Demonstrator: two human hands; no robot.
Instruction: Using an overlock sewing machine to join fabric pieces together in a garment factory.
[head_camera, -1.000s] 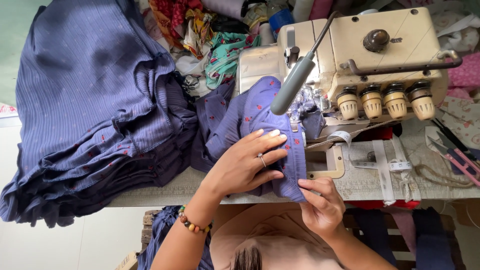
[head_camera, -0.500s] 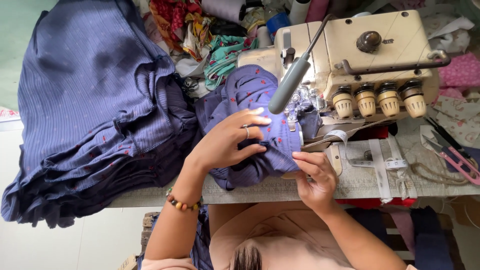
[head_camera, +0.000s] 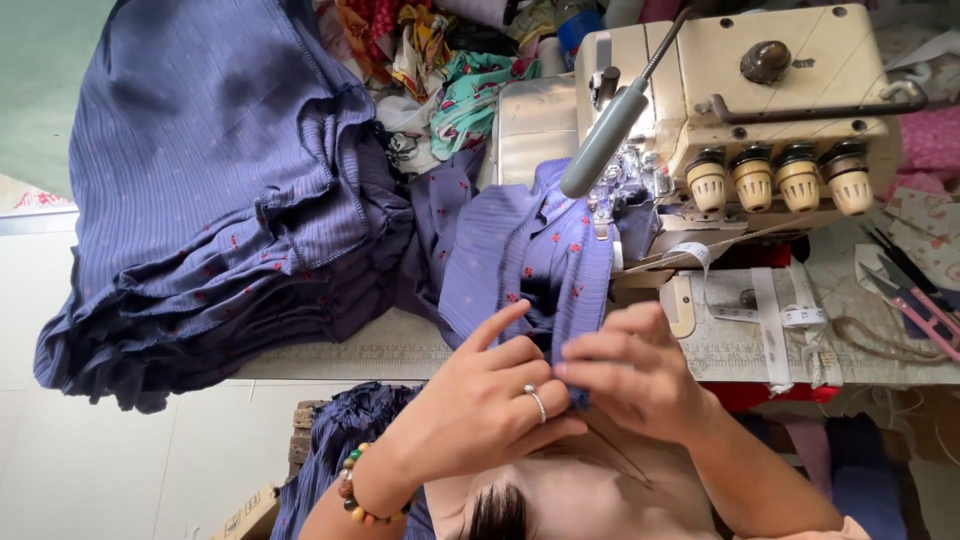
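A blue pleated fabric piece (head_camera: 520, 260) with small red dots runs from under the needle area of a cream overlock sewing machine (head_camera: 760, 100) down to the table's near edge. My left hand (head_camera: 480, 405), with a ring and a bead bracelet, pinches the fabric's lower edge. My right hand (head_camera: 635, 370) grips the same edge just beside it, fingertips touching the left hand's. Both hands sit at the near edge of the table, below the machine.
A large stack of the same blue fabric (head_camera: 220, 200) fills the left of the table. Coloured cloth scraps (head_camera: 450, 70) lie behind. A white measuring tape (head_camera: 770, 315) and pink-handled snips (head_camera: 920, 310) rest at the right. More blue fabric (head_camera: 330, 450) hangs below the table.
Both hands have drawn back from the machine toward the table's near edge and come together on the fabric's lower edge. The fabric now lies stretched out longer from the needle.
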